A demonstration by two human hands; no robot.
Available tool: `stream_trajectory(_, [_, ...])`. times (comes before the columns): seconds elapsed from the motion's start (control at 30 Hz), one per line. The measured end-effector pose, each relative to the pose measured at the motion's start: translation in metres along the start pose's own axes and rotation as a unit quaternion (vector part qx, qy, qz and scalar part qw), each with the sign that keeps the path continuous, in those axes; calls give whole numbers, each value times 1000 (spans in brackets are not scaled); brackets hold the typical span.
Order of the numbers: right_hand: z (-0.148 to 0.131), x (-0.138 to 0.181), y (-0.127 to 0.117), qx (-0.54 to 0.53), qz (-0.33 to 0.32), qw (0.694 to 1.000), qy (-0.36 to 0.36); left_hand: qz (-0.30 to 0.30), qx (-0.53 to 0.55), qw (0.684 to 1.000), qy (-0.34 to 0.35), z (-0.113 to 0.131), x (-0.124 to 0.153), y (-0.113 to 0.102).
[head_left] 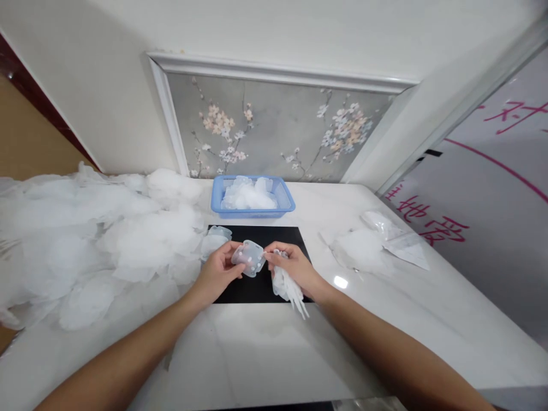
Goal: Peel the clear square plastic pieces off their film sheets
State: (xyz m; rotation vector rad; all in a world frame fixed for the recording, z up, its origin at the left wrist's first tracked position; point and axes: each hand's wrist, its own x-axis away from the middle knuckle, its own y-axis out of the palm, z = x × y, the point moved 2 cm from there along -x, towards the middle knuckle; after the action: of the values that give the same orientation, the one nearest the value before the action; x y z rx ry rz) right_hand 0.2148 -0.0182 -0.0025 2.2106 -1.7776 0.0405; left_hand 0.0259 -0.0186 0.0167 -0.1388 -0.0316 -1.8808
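Between thumb and fingers, my left hand (215, 278) grips a translucent, wavy-edged plastic piece (249, 258) with several small white dots on it. My right hand (302, 271) is closed on a bunch of thin white strips and cloudy film pieces (286, 285) that hang below its palm. The right fingertips also reach the right edge of the dotted piece. Both hands are over a black mat (261, 294). A small stack of similar clear pieces (214, 241) lies just beyond my left hand, at the mat's left corner.
A large heap of frosted plastic pieces (141, 240) covers the left of the white table (265, 354). Behind the mat, a blue basket (254, 213) holds more pieces. Clear plastic bags (370, 245) lie to the right. A wall with a framed floral panel (278, 125) stands behind.
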Motion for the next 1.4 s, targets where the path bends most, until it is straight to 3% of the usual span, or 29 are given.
stream_trajectory(0.2, [0, -3, -7, -50, 1, 999, 10, 4, 91, 995, -45, 3, 1, 0])
stream_trajectory(0.3, [-2, -4, -6, -80, -24, 996, 16, -7, 77, 996, -34, 4, -1, -2])
stream_trajectory(0.4, [-6, -3, -8, -61, -42, 997, 13, 10, -123, 989, 81, 6, -6, -16])
stream_trajectory(0.47, [-9, -4, -12, 34, -41, 999, -11, 59, -327, 927, 174, 7, -12, -33])
stream_trajectory(0.53, [-11, -5, -17, 169, -24, 985, -39, 89, -465, 858, 199, 4, -18, -52])
stream_trajectory(0.57, [-11, -6, -20, 226, -14, 973, -48, 79, -494, 844, 193, 1, -21, -60])
stream_trajectory(0.67, [-10, -9, -26, 298, 6, 953, -48, 24, -510, 841, 179, -5, -26, -75])
stream_trajectory(0.83, [-8, -10, -27, 304, 5, 952, -26, 49, -512, 842, 162, 1, -22, -75])
stream_trajectory(0.97, [-7, -10, -27, 297, -5, 954, -31, 87, -469, 873, 102, 11, -19, -70])
stream_trajectory(1.1, [-3, -12, -29, 281, -12, 959, -44, 144, -372, 911, 108, 24, -13, -62])
stream_trajectory(1.17, [-2, -13, -30, 274, -13, 961, -47, 151, -244, 954, 88, 26, -11, -57])
stream_trajectory(1.23, [-1, -14, -31, 260, -11, 964, -46, 136, -71, 988, 26, 24, -9, -49])
stream_trajectory(1.3, [-2, -14, -32, 247, -6, 968, -44, 121, 79, 989, -42, 19, -9, -41])
stream_trajectory(1.4, [-3, -14, -31, 244, -12, 969, -36, 121, 190, 970, -95, 11, -10, -32])
